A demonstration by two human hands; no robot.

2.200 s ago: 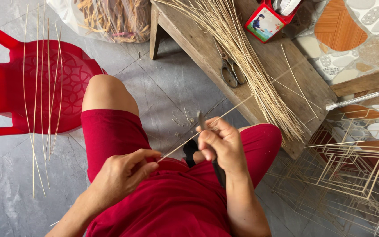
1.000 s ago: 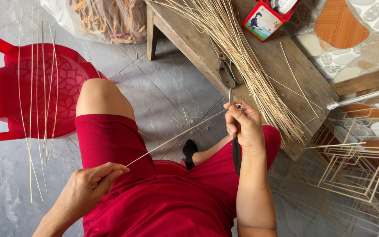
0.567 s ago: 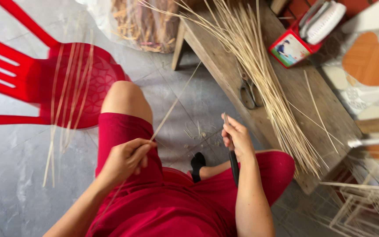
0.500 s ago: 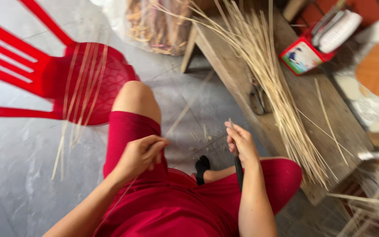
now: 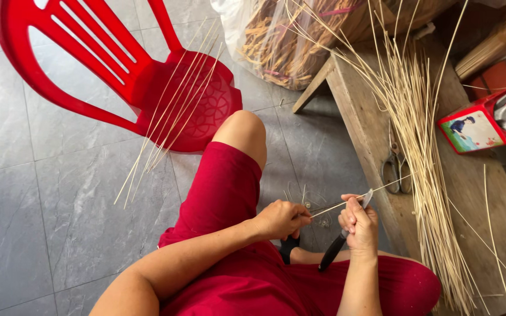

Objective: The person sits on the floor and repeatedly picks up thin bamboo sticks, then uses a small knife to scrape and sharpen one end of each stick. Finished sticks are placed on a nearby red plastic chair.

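Observation:
My left hand (image 5: 281, 219) pinches one end of a thin pale reed strip (image 5: 376, 190) above my lap. My right hand (image 5: 358, 221) grips a black-handled knife (image 5: 336, 250), its blade lying against the strip near my thumb. The strip runs from my left hand up to the right, toward the wooden bench. I sit in red shorts with one knee raised.
A low wooden bench (image 5: 361, 123) at the right carries a long bundle of reed strips (image 5: 420, 134), scissors (image 5: 395, 167) and a red box (image 5: 477, 129). A red plastic chair (image 5: 142, 76) with several strips laid across it stands at the left. A clear bag of fibre (image 5: 282, 35) sits behind.
My left hand has come in from the outer thigh to meet my right hand, both now close together on the strip. The view has tilted, showing more of the chair.

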